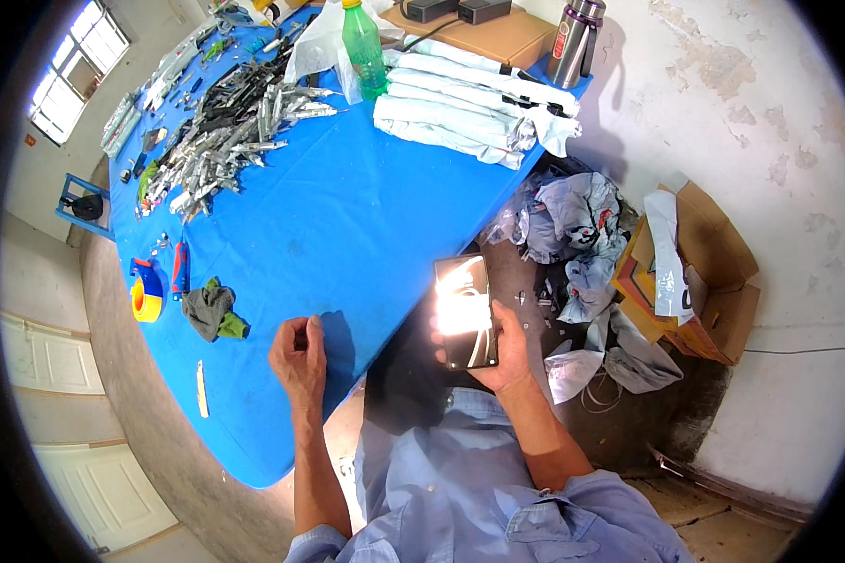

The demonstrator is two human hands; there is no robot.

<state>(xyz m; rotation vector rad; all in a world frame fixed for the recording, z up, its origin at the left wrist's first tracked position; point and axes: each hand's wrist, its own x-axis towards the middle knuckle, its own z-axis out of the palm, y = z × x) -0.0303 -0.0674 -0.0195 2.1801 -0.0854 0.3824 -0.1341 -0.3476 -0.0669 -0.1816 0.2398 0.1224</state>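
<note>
My right hand (505, 355) is wrapped round a smartphone (479, 349), holding it upright past the table's right edge. Bright glare washes out most of its screen. Over the near part of the blue-covered table (282, 249), my left hand (299, 361) is closed with its fingers curled in and its thumb up; nothing shows in it. To its left lie a grey and green work glove (208, 310), a roll of yellow tape (146, 298), a red and blue handled tool (180, 270) and a thin tan strip (202, 389).
A large pile of metal and black parts (225, 131) covers the far left. Behind are a green bottle (363, 52), stacked white plastic-wrapped bundles (460, 103) and a steel flask (576, 42). Crumpled bags (577, 225) and an open cardboard box (723, 253) lie right, by the wall.
</note>
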